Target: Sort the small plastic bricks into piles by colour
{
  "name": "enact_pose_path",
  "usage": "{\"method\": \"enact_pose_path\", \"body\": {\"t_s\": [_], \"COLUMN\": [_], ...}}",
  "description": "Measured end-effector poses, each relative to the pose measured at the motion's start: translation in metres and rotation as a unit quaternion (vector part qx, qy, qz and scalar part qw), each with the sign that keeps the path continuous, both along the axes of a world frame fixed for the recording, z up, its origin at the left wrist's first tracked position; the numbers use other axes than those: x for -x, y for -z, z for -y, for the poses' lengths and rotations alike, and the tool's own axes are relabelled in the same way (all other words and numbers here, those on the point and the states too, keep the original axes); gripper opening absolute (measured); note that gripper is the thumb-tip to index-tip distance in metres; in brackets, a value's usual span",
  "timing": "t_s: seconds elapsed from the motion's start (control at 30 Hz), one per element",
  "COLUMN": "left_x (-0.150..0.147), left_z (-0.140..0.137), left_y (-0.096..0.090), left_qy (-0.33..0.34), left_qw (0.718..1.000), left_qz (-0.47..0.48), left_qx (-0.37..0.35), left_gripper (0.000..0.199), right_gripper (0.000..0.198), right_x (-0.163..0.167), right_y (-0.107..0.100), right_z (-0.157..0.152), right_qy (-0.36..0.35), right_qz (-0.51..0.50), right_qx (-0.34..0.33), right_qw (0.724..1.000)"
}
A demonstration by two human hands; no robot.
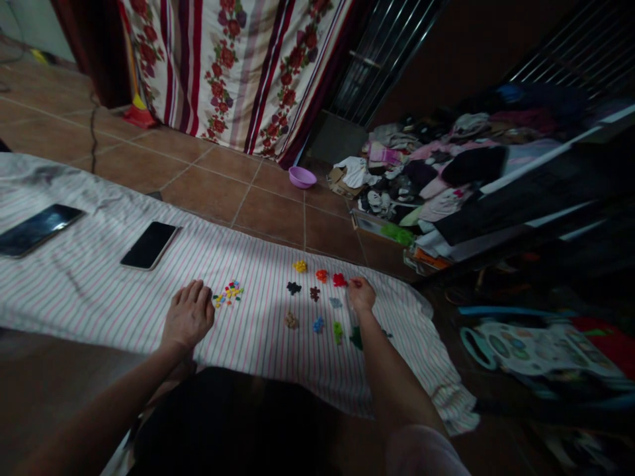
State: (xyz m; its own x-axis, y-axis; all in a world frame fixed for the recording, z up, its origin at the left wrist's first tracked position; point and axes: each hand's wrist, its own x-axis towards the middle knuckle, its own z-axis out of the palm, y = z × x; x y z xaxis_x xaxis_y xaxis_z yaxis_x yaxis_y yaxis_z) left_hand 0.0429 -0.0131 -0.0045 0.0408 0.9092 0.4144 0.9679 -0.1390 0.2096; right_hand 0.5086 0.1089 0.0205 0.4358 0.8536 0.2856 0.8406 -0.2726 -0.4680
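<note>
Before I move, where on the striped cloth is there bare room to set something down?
The striped cloth has bare room between the mixed pile and the black pile, and between the phone and the left hand. It is crowded beside the right hand, where the red pile, orange pile and gray pile sit close together.

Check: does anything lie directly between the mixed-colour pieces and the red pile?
Yes: the black pile lies between the mixed-colour pieces and the red pile; the brown pile and orange pile flank that line.
</note>
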Motion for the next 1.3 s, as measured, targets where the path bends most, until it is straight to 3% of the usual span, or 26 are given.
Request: {"method": "enact_pose_path", "body": {"t_s": [0.1,0.47,0.8,1.1,1.3], "left_x": [0.0,0.0,0.0,0.0,0.0], "left_z": [0.0,0.0,0.0,0.0,0.0], "left_y": [0.001,0.003,0.002,0.0,-0.002], "left_qy": [-0.004,-0.004,-0.005,-0.004,-0.003], "left_qw": [1.0,1.0,1.0,1.0,1.0], "left_qz": [-0.01,-0.001,-0.011,0.005,0.009], "left_qx": [-0.004,0.001,0.0,0.008,0.019], "left_gripper": [0.028,0.028,0.027,0.028,0.03], "right_gripper": [0.018,0.016,0.029,0.034,0.037], "right_x": [0.001,0.006,0.01,0.015,0.051], "right_y": [0.001,0.003,0.002,-0.001,-0.009], "right_z": [-0.009,-0.019,-0.021,-0.018,-0.015], "right_qy": [0.028,0.016,0.007,0.005,-0.06], "right_qz": [-0.034,-0.033,-0.004,-0.007,0.006], "right_qx": [0.009,0.05,0.078,0.036,-0.009], "right_qw": [0.999,0.998,0.997,0.999,0.998]}}
